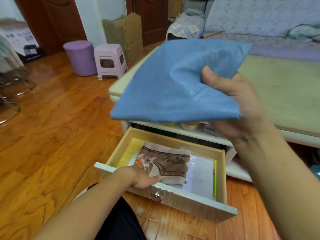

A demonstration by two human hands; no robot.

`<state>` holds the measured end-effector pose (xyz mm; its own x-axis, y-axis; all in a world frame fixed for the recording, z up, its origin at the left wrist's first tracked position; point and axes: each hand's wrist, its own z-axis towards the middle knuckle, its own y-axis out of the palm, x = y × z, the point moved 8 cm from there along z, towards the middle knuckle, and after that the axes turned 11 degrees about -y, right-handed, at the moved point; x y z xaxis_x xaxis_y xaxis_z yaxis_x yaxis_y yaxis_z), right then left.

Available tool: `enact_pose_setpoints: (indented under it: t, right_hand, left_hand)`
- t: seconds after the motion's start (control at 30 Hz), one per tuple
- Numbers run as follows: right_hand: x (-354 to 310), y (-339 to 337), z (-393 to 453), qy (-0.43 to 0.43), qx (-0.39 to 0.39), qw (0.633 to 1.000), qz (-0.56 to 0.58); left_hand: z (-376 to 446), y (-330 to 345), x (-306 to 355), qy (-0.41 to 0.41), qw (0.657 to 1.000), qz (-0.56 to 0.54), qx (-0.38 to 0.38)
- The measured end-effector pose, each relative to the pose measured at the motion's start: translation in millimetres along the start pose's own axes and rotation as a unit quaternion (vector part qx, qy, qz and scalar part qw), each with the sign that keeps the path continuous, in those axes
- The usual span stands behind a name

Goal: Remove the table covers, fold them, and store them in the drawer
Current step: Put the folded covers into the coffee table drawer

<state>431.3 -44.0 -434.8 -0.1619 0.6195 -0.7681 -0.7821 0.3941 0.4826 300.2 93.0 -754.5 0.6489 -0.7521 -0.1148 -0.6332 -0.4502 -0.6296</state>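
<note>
A folded blue table cover (166, 84) is held in the air above the open drawer, pinched between the thumb and fingers of my right hand (237, 101). The cream drawer (173, 200) is pulled out low in front of me. Inside it lies a folded brown patterned cover (169, 163) on top of white papers. My left hand (143, 177) reaches into the drawer and holds the near left edge of the brown cover, its fingers tucked beneath it.
The cream low table (280, 94) stands bare on the right, with a shelf of small items under its top. A purple round stool (81, 58) and a pink plastic stool (110, 61) stand on the wooden floor at the back left. A sofa lies behind the table.
</note>
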Motion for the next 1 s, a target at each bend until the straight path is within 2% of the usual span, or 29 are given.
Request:
enact_pose_setpoints:
  t: [0.07, 0.2, 0.27, 0.33, 0.4, 0.57, 0.67, 0.77, 0.87, 0.9, 0.93, 1.0]
  right_hand:
    - [20, -11, 3, 0.034, 0.011, 0.999, 0.023]
    - [122, -81, -39, 0.199, 0.054, 0.977, 0.061]
    - [175, -130, -82, 0.293, 0.136, 0.945, 0.047]
    - [214, -176, -125, 0.388, 0.221, 0.895, -0.016]
    - [232, -210, -144, 0.437, 0.263, 0.856, -0.086]
    - [223, -225, -113, 0.45, 0.229, 0.854, -0.128]
    - [217, -237, -123, 0.462, 0.223, 0.845, -0.149]
    - [220, -251, -148, 0.494, 0.215, 0.819, -0.198]
    - [215, -258, -143, 0.477, 0.159, 0.793, -0.344]
    - [210, -258, -136, 0.469, 0.13, 0.771, -0.411]
    - [204, -259, -127, 0.463, 0.082, 0.725, -0.503]
    - [192, -248, -103, 0.39, -0.048, 0.587, -0.708]
  left_hand:
    - [-5, 1, 1, 0.013, 1.0, 0.006, 0.014]
    - [-8, 2, -4, 0.012, 0.999, 0.01, 0.04]
    - [-8, 2, -4, 0.006, 0.999, 0.012, 0.049]
    - [-8, 0, -2, 0.007, 0.998, 0.01, 0.055]
    - [-10, 1, -1, 0.006, 0.999, 0.005, 0.05]
    - [-9, -1, -5, 0.005, 0.999, 0.001, 0.049]
    - [-12, 1, -4, 0.002, 0.997, 0.021, 0.068]
    - [-24, -6, 3, -0.015, 0.99, 0.032, 0.136]
    - [-31, -25, 14, 0.07, 0.971, 0.0, 0.228]
    - [-29, -26, 17, 0.11, 0.969, -0.012, 0.221]
    - [-26, -24, 19, 0.14, 0.972, -0.019, 0.189]
    - [-16, -11, 21, 0.145, 0.984, -0.028, 0.1]
